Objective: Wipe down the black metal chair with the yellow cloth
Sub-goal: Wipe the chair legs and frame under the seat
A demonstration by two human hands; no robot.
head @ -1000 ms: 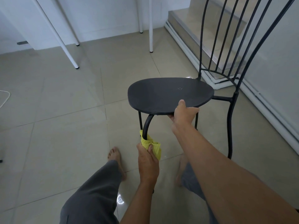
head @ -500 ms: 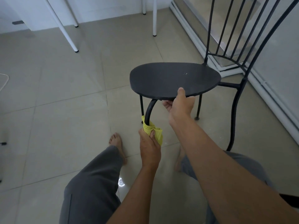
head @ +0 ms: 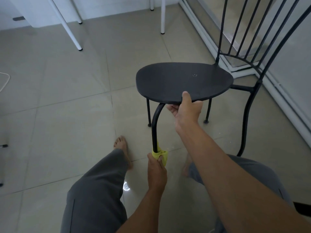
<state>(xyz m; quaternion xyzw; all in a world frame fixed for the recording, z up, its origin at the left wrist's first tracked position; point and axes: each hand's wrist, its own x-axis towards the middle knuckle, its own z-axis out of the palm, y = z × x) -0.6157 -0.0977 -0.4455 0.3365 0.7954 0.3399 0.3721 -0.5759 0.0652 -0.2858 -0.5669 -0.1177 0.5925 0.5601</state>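
The black metal chair [head: 183,81] stands on the tiled floor, its spindle back rising at the upper right. My right hand [head: 186,109] grips the near edge of the round seat, thumb on top and fingers underneath. My left hand [head: 156,169] holds the yellow cloth [head: 161,154] wrapped around the lower part of the curved front leg [head: 155,125]. The leg's foot is hidden behind the cloth and hand.
White table legs [head: 74,37] stand at the far left and centre. A white sliding-door track [head: 235,71] runs along the right behind the chair. My grey-trousered legs and bare feet [head: 122,145] flank the front leg. A white cable [head: 4,81] lies at the left edge.
My left hand has slid the yellow cloth down the front leg, from near the top bend to the lower part. My right hand keeps its grip on the seat edge.
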